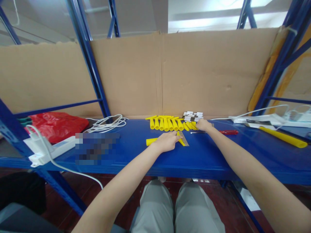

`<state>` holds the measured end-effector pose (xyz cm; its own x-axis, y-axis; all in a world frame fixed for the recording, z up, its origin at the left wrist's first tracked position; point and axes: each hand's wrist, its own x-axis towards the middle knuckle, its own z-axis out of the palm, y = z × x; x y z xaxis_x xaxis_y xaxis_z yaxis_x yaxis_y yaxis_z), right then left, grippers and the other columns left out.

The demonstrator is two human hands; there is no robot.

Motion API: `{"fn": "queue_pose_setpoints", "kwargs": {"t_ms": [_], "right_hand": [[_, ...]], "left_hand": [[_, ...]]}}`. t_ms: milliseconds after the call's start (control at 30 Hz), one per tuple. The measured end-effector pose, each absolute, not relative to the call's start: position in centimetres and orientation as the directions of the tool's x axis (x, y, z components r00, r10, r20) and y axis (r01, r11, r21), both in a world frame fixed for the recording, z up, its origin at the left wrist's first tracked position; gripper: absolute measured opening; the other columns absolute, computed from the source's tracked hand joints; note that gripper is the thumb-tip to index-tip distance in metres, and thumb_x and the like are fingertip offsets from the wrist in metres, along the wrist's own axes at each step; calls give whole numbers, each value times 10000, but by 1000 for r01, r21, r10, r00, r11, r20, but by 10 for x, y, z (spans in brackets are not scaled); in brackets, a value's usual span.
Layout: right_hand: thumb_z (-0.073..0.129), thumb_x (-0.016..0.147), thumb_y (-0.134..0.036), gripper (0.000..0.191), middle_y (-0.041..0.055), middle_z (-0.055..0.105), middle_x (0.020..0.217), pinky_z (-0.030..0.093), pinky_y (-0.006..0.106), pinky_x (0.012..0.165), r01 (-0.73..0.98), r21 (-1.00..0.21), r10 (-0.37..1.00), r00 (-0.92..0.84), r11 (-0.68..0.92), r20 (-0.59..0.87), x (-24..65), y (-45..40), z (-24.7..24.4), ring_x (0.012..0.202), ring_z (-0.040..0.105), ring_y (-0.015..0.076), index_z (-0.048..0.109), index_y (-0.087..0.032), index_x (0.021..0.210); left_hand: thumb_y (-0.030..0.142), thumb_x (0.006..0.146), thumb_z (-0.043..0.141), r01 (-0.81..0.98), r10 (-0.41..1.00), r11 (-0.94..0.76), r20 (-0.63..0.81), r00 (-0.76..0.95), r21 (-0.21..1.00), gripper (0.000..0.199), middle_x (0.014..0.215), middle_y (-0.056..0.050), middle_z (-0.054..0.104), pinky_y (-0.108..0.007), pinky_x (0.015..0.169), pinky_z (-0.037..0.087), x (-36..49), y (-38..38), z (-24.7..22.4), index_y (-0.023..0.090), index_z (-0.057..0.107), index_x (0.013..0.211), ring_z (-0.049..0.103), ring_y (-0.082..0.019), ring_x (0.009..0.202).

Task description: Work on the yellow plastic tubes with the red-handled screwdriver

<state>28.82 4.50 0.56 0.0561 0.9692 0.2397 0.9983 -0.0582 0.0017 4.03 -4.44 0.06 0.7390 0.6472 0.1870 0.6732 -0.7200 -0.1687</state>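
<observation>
My left hand (pixel 166 141) is closed around the yellow handle of a scraper (pixel 151 141), which lies low over the blue shelf. The scraper's yellow head and flat, clear-looking blade (pixel 185 139) stick out to the right of the fingers. Farther right, my right hand (pixel 204 125) reaches to the right end of a group of small yellow pieces (pixel 188 126). Its fingers are curled together there, and what they grip is hidden. A row of several yellow scraper handles (pixel 166 124) stands behind my left hand. White and dark packets (pixel 193 116) are stacked just behind the small pieces.
A screwdriver with a red handle (pixel 229 132) lies beneath my right forearm. At the right are a long yellow-handled tool (pixel 283 137) and a white power strip (pixel 264 119). Coiled white cable (pixel 109 123), a red bag (pixel 58 126) and another power strip (pixel 54 150) lie left. Cardboard (pixel 194 71) walls the back.
</observation>
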Motion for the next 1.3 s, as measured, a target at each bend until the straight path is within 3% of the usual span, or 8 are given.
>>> {"fn": "queue_pose_setpoints", "kwargs": {"t_ms": [200, 367, 467, 600, 700, 800, 900, 1300], "right_hand": [[389, 902, -294, 455, 202, 710, 1121, 512, 322, 813, 965, -96, 922, 263, -245, 286, 282, 33, 14, 1066, 669, 289, 693, -95, 1174], [411, 904, -285, 405, 188, 738, 1020, 494, 293, 764, 959, -232, 886, 245, -161, 395, 287, 31, 22, 985, 683, 278, 728, -83, 1055], [502, 853, -268, 318, 178, 746, 879, 492, 280, 729, 896, -434, 854, 300, -98, 424, 281, 29, 30, 888, 689, 269, 747, -81, 933], [547, 821, -216, 191, 86, 672, 638, 460, 220, 563, 574, -812, 824, 406, 107, 395, 261, 23, 42, 651, 641, 174, 696, -96, 815], [585, 823, -182, 93, 18, 609, 582, 417, 179, 472, 189, -964, 860, 441, 189, 255, 244, 13, 50, 522, 577, 106, 606, -140, 742], [594, 845, -170, 111, -16, 595, 594, 418, 155, 447, -89, -975, 909, 386, 205, 156, 233, 0, 51, 486, 558, 76, 548, -172, 745], [557, 892, -156, 117, -29, 585, 587, 433, 152, 448, -186, -971, 940, 330, 151, 83, 229, -13, 44, 463, 554, 68, 532, -175, 780], [371, 988, -139, 208, 63, 670, 657, 550, 245, 594, 16, -977, 975, -49, -214, -215, 237, -19, 27, 562, 650, 128, 565, -139, 913]], "left_hand": [[197, 978, 359, 673, 648, -718, 183, 740, -180, 449, 1164, -121, 626, -336, 885, 507, 40, -45, 1, 239, 547, 1384, 619, -255, 1117], [194, 975, 364, 660, 636, -729, 179, 751, -180, 445, 1195, -122, 617, -327, 883, 504, 40, -45, 2, 238, 561, 1372, 617, -253, 1120], [192, 976, 365, 658, 632, -731, 183, 753, -181, 443, 1194, -120, 618, -331, 888, 500, 40, -45, 2, 246, 564, 1369, 622, -253, 1108], [196, 978, 365, 652, 624, -733, 189, 758, -194, 436, 1174, -114, 623, -334, 883, 500, 40, -46, 2, 247, 576, 1356, 628, -253, 1089], [198, 976, 362, 645, 618, -735, 183, 764, -210, 435, 1133, -118, 632, -331, 853, 509, 40, -45, 2, 228, 586, 1347, 636, -252, 1059], [201, 976, 361, 640, 613, -737, 183, 768, -219, 428, 1095, -119, 637, -331, 825, 516, 40, -43, 2, 222, 605, 1327, 639, -252, 1041], [204, 975, 371, 642, 612, -735, 193, 767, -219, 419, 1083, -115, 637, -329, 811, 517, 40, -42, 2, 231, 614, 1315, 639, -250, 1033], [208, 973, 395, 659, 631, -721, 190, 752, -214, 397, 1079, -99, 638, -318, 786, 516, 39, -42, 4, 276, 645, 1274, 645, -240, 1001]]}}
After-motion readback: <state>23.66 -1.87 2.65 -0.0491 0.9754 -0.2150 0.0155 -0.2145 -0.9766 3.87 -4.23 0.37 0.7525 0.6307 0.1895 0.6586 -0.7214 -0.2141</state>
